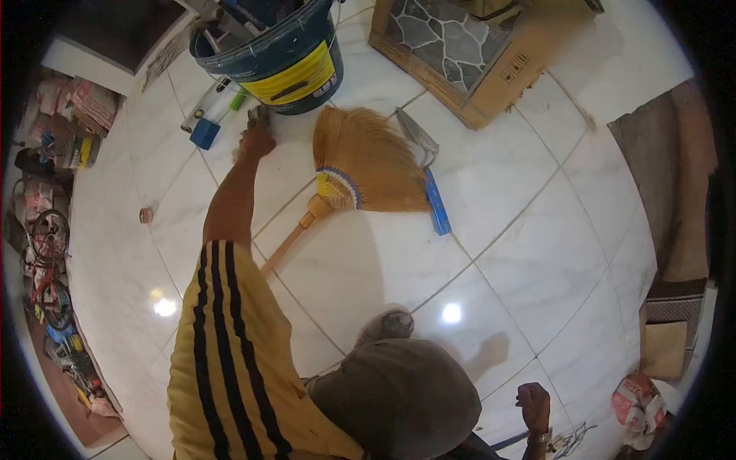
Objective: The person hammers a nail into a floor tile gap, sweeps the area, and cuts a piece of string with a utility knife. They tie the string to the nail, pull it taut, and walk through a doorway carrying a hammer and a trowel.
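My left hand (257,142) reaches forward to the floor just below a dark bucket (330,80) with a yellow label. Its fingers are closed around a small greyish thing (259,116) that I cannot make out. Beside this hand lie a blue block (204,133) and a green piece (238,100). A straw broom (376,165) rests on the tiles to the right, its wooden handle partly behind my left arm. My right hand (533,406) hangs low at the right, fingers curled in, with nothing visible in them.
A blue-handled tool (437,201) with a metal part lies beside the broom. A cardboard box (498,96) with stone-patterned tile stands at top right. A small roll (146,215) sits on the left. Sacks and a bicycle (50,264) line the left edge; a plastic bag (639,404) is at lower right.
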`<state>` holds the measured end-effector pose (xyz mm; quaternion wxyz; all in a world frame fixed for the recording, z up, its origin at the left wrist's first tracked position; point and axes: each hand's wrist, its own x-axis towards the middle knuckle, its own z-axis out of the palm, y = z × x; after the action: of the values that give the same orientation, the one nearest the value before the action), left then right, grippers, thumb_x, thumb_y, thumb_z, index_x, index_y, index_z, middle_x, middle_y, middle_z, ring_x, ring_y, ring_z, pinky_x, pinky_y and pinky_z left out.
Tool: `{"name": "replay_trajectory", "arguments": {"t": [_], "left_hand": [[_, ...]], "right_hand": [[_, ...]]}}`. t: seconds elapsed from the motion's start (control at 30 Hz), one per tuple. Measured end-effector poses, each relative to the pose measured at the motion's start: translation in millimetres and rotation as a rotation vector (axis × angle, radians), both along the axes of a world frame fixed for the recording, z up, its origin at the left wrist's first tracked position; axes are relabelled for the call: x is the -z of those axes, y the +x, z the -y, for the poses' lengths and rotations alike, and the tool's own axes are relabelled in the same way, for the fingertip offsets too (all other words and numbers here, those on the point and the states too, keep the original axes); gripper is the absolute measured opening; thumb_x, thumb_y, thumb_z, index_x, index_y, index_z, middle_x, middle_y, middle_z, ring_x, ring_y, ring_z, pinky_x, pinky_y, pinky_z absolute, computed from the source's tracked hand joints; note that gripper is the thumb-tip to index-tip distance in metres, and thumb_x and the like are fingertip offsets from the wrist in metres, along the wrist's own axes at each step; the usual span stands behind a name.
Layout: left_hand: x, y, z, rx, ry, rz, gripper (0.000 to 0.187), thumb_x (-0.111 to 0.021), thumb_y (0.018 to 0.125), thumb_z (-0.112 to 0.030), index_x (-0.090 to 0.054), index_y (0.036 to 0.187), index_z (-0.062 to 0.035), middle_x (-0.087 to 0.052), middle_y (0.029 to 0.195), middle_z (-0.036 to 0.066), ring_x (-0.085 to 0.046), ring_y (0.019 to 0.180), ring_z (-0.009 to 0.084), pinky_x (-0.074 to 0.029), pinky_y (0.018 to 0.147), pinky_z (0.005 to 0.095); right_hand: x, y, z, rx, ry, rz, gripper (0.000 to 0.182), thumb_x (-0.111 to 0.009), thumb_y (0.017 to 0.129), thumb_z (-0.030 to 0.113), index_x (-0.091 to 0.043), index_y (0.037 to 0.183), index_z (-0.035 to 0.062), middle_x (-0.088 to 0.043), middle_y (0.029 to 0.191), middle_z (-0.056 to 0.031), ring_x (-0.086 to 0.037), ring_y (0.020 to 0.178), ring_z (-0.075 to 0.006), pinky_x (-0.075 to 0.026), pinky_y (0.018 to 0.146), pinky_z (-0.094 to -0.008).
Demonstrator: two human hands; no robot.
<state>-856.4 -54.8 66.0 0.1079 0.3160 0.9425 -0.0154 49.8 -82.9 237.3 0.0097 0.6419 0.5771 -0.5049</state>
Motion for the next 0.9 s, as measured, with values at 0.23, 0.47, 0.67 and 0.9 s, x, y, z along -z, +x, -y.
{"name": "replay_trajectory", "arguments": {"t": [0.23,0.47,0.67,0.9], "left_hand": [[13,106,76,0.280,0.316,0.013,0.062,-0.074,0.075,-0.022,-0.058,0.132,-0.0027,-0.057,0.130,0.027,-0.055,0.120,0.0431,-0.050,0.100,0.0478],[-113,123,89,-0.054,0.615,0.432,0.062,-0.079,0.072,-0.021,-0.062,0.128,-0.0021,-0.070,0.113,0.019,-0.069,0.094,0.0289,-0.055,0.087,0.0377],[-131,340,35,0.869,0.475,0.453,0.047,-0.070,0.072,-0.011,-0.065,0.119,-0.0074,-0.064,0.101,0.016,-0.063,0.098,0.0351,-0.051,0.093,0.0414],[-43,461,0,0.875,0.639,0.532,0.051,-0.068,0.080,-0.014,-0.061,0.131,-0.0101,-0.057,0.122,0.022,-0.055,0.117,0.0397,-0.049,0.098,0.0457]], "right_hand": [[-3,-4,-13,-0.057,0.006,0.004,0.026,-0.065,0.098,0.023,-0.064,0.092,-0.0018,-0.064,0.081,-0.0087,-0.063,0.069,-0.0166,-0.054,0.060,-0.0329],[-7,-8,-7,-0.639,0.357,0.235,0.017,-0.067,0.091,0.017,-0.066,0.097,0.0010,-0.069,0.092,-0.0185,-0.069,0.078,-0.0349,-0.055,0.070,-0.0449],[1,-30,-1,-0.540,0.133,0.034,0.020,-0.070,0.090,0.019,-0.068,0.096,-0.0006,-0.069,0.088,-0.0204,-0.069,0.077,-0.0361,-0.054,0.069,-0.0437],[-21,9,41,-0.612,0.353,0.239,0.018,-0.071,0.088,0.017,-0.064,0.099,0.0046,-0.065,0.084,-0.0155,-0.065,0.076,-0.0362,-0.053,0.068,-0.0485]]}}
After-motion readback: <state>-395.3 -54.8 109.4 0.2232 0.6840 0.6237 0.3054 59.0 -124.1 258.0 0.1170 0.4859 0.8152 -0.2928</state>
